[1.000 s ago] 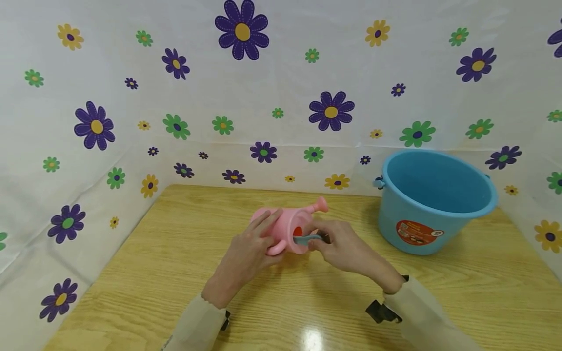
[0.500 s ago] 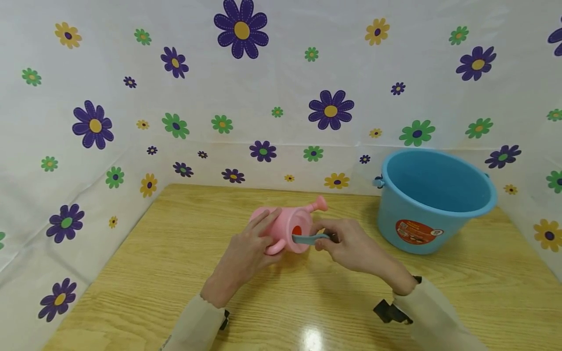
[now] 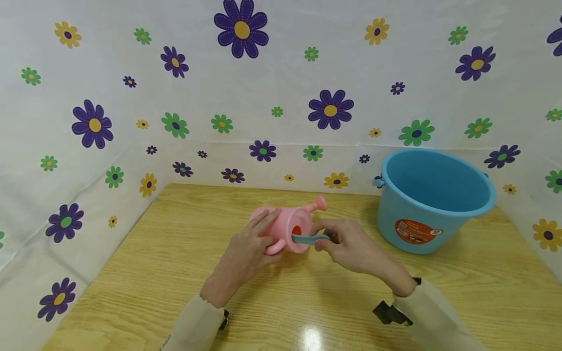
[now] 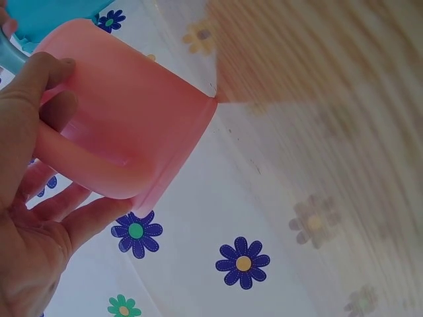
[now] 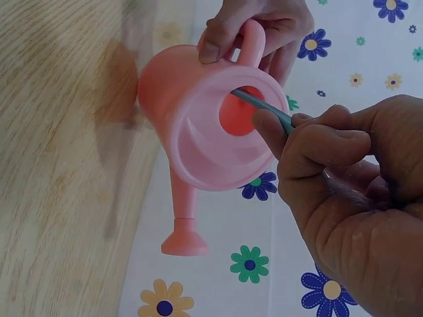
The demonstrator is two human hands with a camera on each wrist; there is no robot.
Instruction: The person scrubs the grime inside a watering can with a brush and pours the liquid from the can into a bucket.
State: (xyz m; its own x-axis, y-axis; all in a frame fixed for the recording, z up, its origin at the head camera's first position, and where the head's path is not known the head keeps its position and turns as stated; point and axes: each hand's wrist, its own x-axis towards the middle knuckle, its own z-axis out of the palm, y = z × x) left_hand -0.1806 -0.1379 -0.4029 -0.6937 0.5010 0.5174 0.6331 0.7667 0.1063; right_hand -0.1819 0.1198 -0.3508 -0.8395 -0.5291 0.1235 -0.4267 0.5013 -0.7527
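Observation:
A pink watering can (image 3: 287, 218) lies on its side, its mouth turned to the right and its spout (image 5: 184, 214) pointing to the back right in the head view. My left hand (image 3: 247, 247) grips it at the handle (image 4: 99, 173), with the thumb on the body. The slim grey-blue handle (image 3: 307, 239) of some tool reaches into the round opening, where its far end is hidden. My right hand (image 3: 351, 246) pinches its outer end just outside the mouth. Red shows inside the opening (image 5: 236, 119) in the right wrist view.
A large blue bucket (image 3: 392, 207) with a red label stands at the back right of the wooden table (image 3: 197, 204). A white flower-printed sheet (image 3: 281, 73) rises behind and beside the table.
Since a second ago my right hand has drawn slightly right, and more of the grey-blue handle shows outside the mouth. Over the last half second both hands stay almost still.

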